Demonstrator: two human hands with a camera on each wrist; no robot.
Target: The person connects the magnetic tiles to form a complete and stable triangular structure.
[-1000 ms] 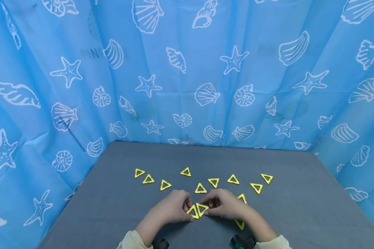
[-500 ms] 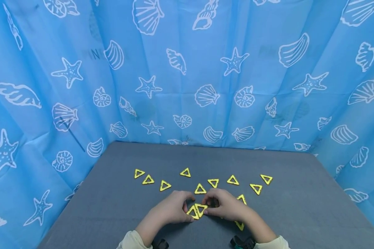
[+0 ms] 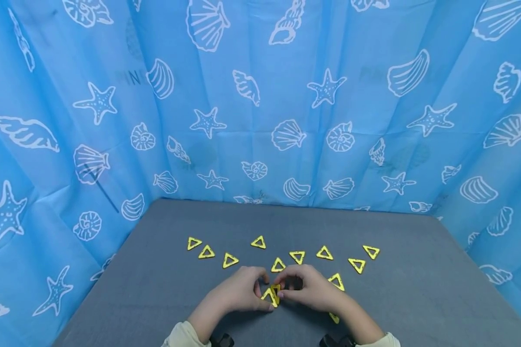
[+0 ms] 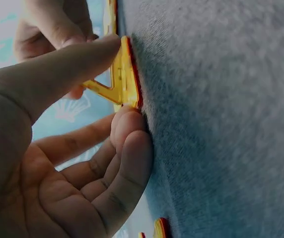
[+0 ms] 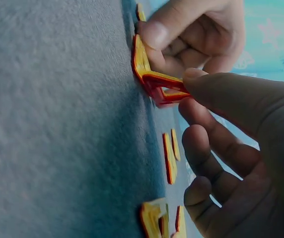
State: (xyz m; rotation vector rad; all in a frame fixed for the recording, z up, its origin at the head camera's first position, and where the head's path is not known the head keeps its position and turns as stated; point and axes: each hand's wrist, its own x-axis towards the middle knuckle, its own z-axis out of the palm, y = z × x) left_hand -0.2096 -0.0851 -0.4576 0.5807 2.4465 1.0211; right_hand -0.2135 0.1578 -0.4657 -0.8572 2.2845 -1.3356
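Two yellow magnetic triangle tiles with open centres meet edge to edge in front of me. The left tile (image 4: 129, 79) lies on the grey table; my left hand (image 3: 239, 291) holds it between thumb and fingertips at its corners. My right hand (image 3: 311, 289) pinches the right tile (image 5: 158, 78) between thumb and index finger. That tile stands tilted up from the table, its lower edge against the left tile. Its red underside shows in the right wrist view. My right fingers partly cover it in the head view.
Several more yellow triangle tiles lie scattered beyond my hands, among them a middle tile (image 3: 278, 265), a far-left tile (image 3: 190, 242) and a far-right tile (image 3: 375, 252). Another tile (image 3: 335, 318) lies partly under my right forearm. A blue shell-print curtain (image 3: 260, 144) hangs behind the grey table (image 3: 165, 274).
The right tile lay nearly flat beside the left one; my right hand has tilted its outer side up toward the left tile. My left hand has stayed nearly still.
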